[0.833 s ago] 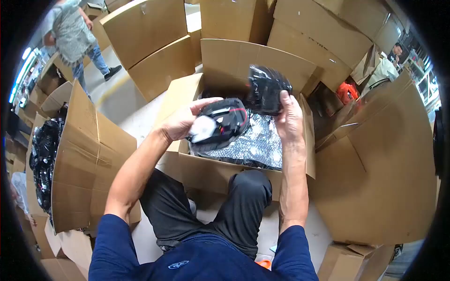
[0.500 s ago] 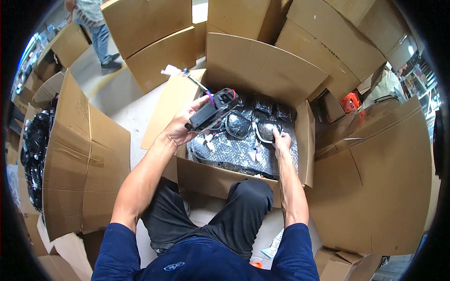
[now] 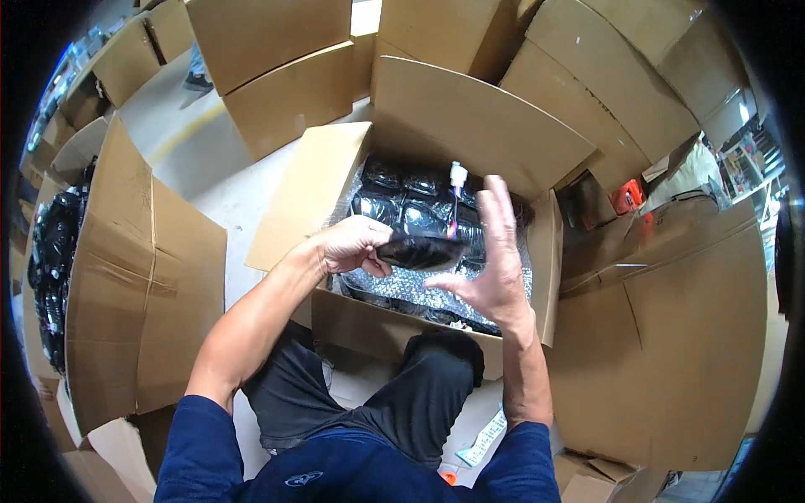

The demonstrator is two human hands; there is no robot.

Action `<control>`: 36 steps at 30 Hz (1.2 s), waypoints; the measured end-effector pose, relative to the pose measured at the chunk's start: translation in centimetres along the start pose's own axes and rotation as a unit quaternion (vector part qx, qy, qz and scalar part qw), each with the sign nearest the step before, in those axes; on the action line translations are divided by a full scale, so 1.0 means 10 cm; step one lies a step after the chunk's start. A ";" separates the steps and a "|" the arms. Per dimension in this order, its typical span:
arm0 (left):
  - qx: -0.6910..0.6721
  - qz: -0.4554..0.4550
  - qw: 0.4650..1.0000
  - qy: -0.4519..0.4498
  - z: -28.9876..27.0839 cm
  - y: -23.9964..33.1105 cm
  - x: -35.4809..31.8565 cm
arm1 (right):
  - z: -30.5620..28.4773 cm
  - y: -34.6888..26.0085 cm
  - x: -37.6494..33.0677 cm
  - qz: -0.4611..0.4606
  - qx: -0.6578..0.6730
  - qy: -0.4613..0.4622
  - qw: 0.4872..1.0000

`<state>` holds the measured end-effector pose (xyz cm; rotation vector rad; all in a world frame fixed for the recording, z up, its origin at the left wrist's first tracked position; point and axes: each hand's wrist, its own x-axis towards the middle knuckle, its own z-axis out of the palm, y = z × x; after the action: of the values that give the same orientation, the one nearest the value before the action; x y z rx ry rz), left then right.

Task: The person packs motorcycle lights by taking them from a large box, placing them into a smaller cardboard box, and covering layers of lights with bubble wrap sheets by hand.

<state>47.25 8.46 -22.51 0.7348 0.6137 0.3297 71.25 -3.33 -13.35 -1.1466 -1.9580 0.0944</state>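
Note:
My left hand (image 3: 356, 243) pinches the left end of a dark, rounded black part (image 3: 422, 251) over the open carton, its exact kind unclear. A white plug connector (image 3: 458, 174) on thin coloured wires stands up behind it. To the right of the part, my right hand (image 3: 496, 277) is raised with its fingers stretched and thumb apart, holding nothing. Beneath both hands, the carton (image 3: 394, 327) holds rows of black parts wrapped in shiny clear plastic (image 3: 381, 205), with bubble wrap (image 3: 419, 281) at the near side.
Another open carton (image 3: 126, 293) with black wrapped goods (image 3: 54, 260) stands on the left. A large carton (image 3: 671, 335) is at the right, and tall cartons (image 3: 285, 101) line the back. A printed paper strip (image 3: 484, 438) lies on the floor near my legs.
The black part in my left hand has been turned and moved right and down. My right hand has left the wrapped part in the carton and opened. A person at far left has moved mostly out of view.

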 end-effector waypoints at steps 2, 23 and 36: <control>0.173 -0.010 0.983 0.066 0.20 0.00 -0.03 | -0.01 -0.09 0.01 -0.006 -0.036 -0.128 0.991; 0.122 0.091 0.973 0.170 -0.31 -0.01 -0.51 | 0.74 1.33 -1.58 0.565 0.350 0.161 0.730; 0.241 0.137 0.937 0.212 -0.15 0.13 -0.70 | -0.03 0.92 -0.73 0.437 0.023 0.302 0.847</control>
<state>40.77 6.78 -19.58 1.2440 1.0236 0.6166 79.45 -3.55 -21.80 -1.7040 -0.7777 0.2251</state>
